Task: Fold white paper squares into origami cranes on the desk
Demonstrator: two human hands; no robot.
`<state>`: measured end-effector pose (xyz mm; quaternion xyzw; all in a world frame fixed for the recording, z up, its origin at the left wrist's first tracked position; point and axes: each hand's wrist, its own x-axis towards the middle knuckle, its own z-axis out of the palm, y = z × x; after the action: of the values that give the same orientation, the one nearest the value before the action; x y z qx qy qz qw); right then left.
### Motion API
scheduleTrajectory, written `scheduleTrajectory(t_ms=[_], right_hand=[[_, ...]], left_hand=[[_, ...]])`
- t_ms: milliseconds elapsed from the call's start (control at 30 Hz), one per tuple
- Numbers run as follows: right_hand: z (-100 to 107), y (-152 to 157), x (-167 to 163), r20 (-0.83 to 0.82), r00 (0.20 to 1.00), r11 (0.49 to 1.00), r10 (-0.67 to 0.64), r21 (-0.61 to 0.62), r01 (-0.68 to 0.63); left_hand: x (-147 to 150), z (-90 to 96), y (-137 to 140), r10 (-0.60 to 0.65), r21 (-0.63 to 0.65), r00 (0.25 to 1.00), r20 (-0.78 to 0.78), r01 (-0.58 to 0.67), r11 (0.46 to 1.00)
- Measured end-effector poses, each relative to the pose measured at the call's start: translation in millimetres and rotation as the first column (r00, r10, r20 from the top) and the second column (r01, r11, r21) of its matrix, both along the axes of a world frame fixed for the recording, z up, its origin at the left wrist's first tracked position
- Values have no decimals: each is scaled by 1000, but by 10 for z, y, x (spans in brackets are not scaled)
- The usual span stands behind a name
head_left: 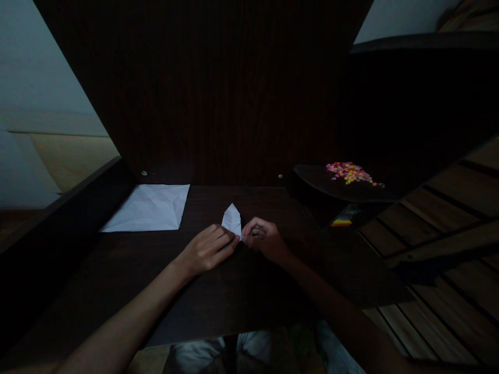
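Folded paper [232,218]—L fingers [223,241], R fingers [255,223] pinching btm.

Left of the fingers [221,240], a creased white sheet [150,208] lies flat on the table [187,306]. Directly beyond the fingers, a dark wood panel [218,93] stands upright. Beyond and to the right, a curved shelf [315,179] carries a pile of small multicoloured pieces [349,172]. Below the shelf is a yellow-banded item [341,222]; its type is unclear in the dim light. Farther right: wooden slats [444,215].
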<state>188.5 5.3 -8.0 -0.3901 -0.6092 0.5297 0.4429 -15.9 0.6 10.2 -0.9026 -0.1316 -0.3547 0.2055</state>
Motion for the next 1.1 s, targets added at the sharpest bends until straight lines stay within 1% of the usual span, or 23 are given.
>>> scheduleTrajectory(t_ms=[167,267,333,433,500,567,700,767,967,1100], right_hand=[[-26,5,-36,-110,994,998,-21,-56,14],[-21,6,-60,-148,988,997,-41,-78,29],[-15,6,-64,-144,989,996,-44,-81,33],[-5,2,-48,-111,993,998,-34,-64,27],[4,-8,-31,-78,997,999,-25,-33,23],[17,-23,-18,-38,999,999,-27,30,29],[50,-57,-14,63,997,979,-54,201,40],[62,-71,-17,111,992,965,-59,261,29],[75,-83,-7,170,981,933,-96,358,29],[99,-88,-17,216,971,910,-104,414,6]], left_hand=[[-4,-1,-8,5,-3,1000,-6,-5,1000],[-6,-11,-7,7,-6,1000,-6,-7,1000],[-7,-30,-1,16,-46,1000,-3,-16,999],[0,-70,10,32,-140,999,42,-26,990],[13,-91,12,48,-208,996,78,-31,978],[27,-100,7,53,-260,993,105,-24,965],[45,-102,-5,40,-295,991,129,0,955],[43,-111,-4,47,-311,990,130,-4,951],[31,-138,12,63,-387,991,122,-11,922],[41,-144,14,72,-431,987,140,-5,902]])
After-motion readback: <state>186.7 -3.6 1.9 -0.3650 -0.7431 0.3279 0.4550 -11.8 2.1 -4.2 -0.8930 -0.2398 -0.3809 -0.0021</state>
